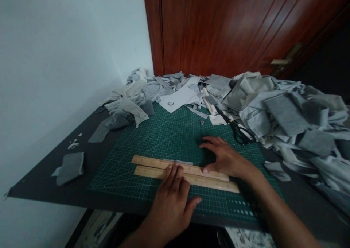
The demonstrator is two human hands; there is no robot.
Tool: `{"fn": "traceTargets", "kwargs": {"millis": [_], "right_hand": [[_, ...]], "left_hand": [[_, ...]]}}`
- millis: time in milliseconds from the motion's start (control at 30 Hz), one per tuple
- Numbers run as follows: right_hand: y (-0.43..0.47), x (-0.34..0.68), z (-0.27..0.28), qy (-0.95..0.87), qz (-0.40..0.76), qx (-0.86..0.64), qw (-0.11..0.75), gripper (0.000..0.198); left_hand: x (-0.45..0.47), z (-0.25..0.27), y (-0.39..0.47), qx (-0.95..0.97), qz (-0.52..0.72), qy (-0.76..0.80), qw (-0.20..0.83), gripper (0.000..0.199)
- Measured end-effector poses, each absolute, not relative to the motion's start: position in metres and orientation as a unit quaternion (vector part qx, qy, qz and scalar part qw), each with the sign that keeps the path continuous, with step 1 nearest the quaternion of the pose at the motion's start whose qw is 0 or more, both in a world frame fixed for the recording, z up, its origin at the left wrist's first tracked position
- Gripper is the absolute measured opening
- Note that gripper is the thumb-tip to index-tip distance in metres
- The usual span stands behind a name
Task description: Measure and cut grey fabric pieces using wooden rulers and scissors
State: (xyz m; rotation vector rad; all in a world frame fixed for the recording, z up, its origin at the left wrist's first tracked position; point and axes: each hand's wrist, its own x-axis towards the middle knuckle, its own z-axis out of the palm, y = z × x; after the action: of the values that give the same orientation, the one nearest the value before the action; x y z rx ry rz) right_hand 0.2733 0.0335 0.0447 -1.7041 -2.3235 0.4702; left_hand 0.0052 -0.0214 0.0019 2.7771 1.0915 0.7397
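Lying flat, pale wooden rulers (191, 169)

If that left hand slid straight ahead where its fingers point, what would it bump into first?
Probably the thin pale strip showing along the far edge of the upper wooden ruler, just beyond the left hand; depth is unclear.
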Motion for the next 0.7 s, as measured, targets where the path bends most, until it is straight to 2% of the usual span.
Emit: {"fn": "traceTargets", "kwargs": {"millis": [433,700], "right_hand": [[0.0357,0.2797,0.0365,-0.795,0.164,-0.569,0.133,0.082],[0.0346,0.2775,0.0408,-0.795,0.156,-0.574,0.115,0.084]], "left_hand": [[0.0059,0.0041,-0.0215,0.908,0.234,0.348,0.021,0.042],[0.0060,0.0009,-0.0218,0.901,0.253,0.351,0.023,0.046]]}}
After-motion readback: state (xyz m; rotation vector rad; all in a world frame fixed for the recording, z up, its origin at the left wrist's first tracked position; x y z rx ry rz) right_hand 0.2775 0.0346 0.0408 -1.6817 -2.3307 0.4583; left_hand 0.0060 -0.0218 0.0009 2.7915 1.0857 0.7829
